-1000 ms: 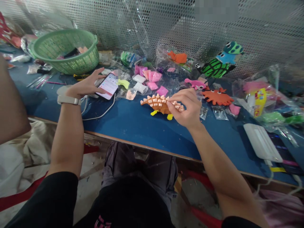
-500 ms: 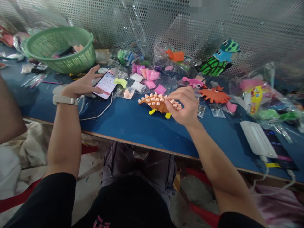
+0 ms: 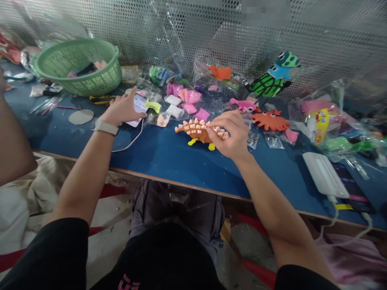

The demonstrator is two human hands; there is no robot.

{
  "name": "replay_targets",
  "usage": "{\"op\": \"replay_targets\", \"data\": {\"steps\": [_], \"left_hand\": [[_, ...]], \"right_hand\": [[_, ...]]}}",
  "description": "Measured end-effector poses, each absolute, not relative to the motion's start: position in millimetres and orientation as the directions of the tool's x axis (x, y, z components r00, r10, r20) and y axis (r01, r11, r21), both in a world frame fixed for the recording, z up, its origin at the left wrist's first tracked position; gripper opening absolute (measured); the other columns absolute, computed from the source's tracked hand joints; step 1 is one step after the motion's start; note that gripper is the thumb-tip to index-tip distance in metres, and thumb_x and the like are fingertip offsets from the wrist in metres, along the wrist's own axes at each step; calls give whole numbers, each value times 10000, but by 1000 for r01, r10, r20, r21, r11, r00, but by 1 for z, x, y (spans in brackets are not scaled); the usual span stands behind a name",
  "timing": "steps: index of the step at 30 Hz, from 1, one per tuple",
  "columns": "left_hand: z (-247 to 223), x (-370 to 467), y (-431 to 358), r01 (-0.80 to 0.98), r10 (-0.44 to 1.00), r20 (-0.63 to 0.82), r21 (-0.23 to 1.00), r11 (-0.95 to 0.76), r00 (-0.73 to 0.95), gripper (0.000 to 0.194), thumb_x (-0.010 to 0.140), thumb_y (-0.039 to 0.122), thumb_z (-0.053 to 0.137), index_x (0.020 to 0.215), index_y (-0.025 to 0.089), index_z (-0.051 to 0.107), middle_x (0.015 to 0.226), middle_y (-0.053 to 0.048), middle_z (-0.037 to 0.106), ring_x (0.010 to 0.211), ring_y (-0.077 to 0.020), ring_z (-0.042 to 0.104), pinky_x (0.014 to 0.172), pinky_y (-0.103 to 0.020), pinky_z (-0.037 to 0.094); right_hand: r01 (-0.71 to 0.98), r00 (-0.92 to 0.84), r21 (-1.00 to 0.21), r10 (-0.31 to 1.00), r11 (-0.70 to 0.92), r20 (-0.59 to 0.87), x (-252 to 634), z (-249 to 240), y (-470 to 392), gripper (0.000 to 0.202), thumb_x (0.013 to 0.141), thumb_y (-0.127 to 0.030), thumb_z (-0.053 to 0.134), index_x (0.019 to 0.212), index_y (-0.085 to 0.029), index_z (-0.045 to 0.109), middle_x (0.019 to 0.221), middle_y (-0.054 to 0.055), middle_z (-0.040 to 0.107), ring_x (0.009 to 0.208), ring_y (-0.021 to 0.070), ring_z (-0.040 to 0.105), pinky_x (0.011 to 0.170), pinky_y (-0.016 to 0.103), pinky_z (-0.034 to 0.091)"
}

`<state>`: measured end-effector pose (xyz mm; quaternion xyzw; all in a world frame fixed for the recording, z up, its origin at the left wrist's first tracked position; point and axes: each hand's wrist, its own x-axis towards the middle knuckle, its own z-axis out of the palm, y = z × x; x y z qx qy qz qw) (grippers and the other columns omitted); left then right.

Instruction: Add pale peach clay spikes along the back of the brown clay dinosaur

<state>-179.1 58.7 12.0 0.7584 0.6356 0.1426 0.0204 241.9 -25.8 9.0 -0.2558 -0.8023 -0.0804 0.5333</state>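
Observation:
A brown clay dinosaur (image 3: pixel 198 136) with rows of pale pink spikes and yellow feet stands on the blue table. My right hand (image 3: pixel 232 135) is closed at its back, thumb and fingertips pinched against the spikes toward its right end. Whether a loose piece is between those fingertips is hidden. My left hand (image 3: pixel 122 108) lies with thumb and fingers apart over a smartphone (image 3: pixel 139 104), covering much of its screen. A yellow-green clay piece (image 3: pixel 153 105) sits at the phone's right edge.
A green basket (image 3: pixel 87 82) stands back left. Packets of pink and white clay (image 3: pixel 190 96) lie behind the dinosaur. An orange clay crab (image 3: pixel 270 121), a green-black turtle figure (image 3: pixel 266 85) and a white power bank (image 3: pixel 325 175) are rightward. Another person's arm (image 3: pixel 15 137) is at far left.
My left hand has moved right and farther across the phone, uncovering a grey disc on the table. My right hand stays at the dinosaur's back, its pose almost unchanged.

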Motion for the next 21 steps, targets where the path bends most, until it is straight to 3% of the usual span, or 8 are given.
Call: {"op": "replay_targets", "data": {"steps": [5,8,16,21], "left_hand": [[10,-149,64,985,972,234,163,-50,11,1196,863,604,894,1808,141,327,1602,-227,653,1524,-405,522,1295,-654,397],[14,-134,62,993,974,223,114,10,-35,1205,818,580,908,1800,151,357,1599,-301,634,1519,-519,542,1237,-743,429],[31,-119,46,997,987,142,23,76,-78,1086,963,420,837,1806,77,243,1601,-345,616,1515,-512,546,1175,-647,522],[32,-120,42,995,984,146,6,102,-102,1006,997,553,817,1741,81,331,1564,-274,645,1477,-447,530,1169,-569,501]], "right_hand": [[490,-287,-151,322,858,902,242,10,-26,72,1028,-249,773,1026,-317,750,989,-17,825,947,239,736,876,494,609],[495,-293,-164,341,853,893,243,9,-25,49,1037,-271,759,1028,-318,751,990,-13,826,952,244,736,887,507,599],[467,-317,-176,350,867,882,244,7,-24,63,1041,-261,753,1053,-323,753,1025,-4,824,1000,254,730,916,510,597],[464,-317,-210,383,860,868,243,8,-25,34,1044,-284,747,1042,-318,754,1017,4,819,1006,262,727,910,513,601]]}}
